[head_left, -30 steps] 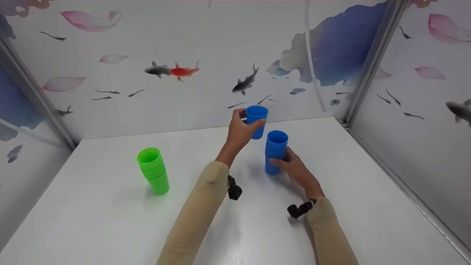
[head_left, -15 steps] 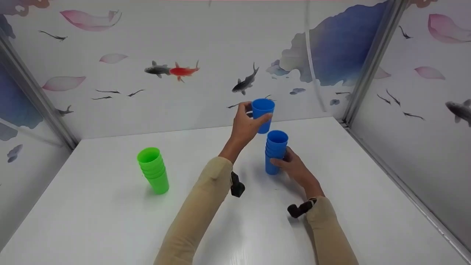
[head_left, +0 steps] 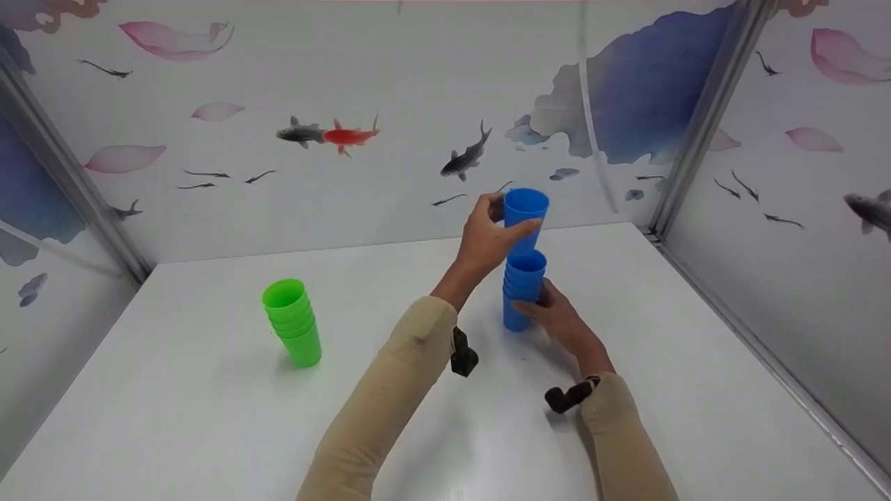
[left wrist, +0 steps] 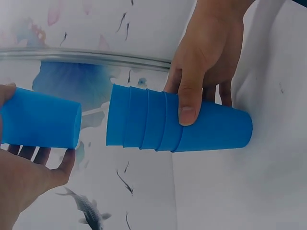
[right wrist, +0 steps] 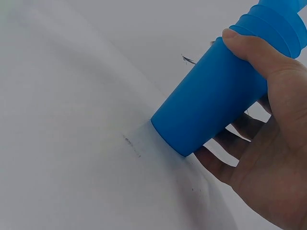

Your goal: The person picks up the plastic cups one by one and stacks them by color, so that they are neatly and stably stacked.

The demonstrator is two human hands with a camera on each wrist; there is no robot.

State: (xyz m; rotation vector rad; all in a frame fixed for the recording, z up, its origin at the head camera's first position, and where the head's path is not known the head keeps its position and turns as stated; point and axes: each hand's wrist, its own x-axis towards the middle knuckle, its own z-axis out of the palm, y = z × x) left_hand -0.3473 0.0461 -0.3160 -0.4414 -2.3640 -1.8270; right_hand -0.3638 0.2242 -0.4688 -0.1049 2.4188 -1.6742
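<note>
My left hand [head_left: 487, 240] grips a single blue cup [head_left: 526, 212] by its side, thumb in front, and holds it in the air above the stack. A stack of several nested blue cups [head_left: 518, 316] stands upright on the white table. Round its lower part my right hand [head_left: 557, 316] curls, the thumb across the near side. In the left wrist view a gap shows between the base of the held cup [left wrist: 43, 120] and the top rim of the stack [left wrist: 144, 120]. The right wrist view shows the bottom cup [right wrist: 206, 96] between thumb and fingers.
A stack of several nested green cups [head_left: 296, 330] stands on the left part of the white table [head_left: 174, 417]. Printed walls with fish and petals enclose the back and sides. A metal rail [head_left: 752, 348] runs along the right table edge.
My left hand has carried the single blue cup to the right, from left of the stack to right over it. The right hand and both stacks have stayed in place.
</note>
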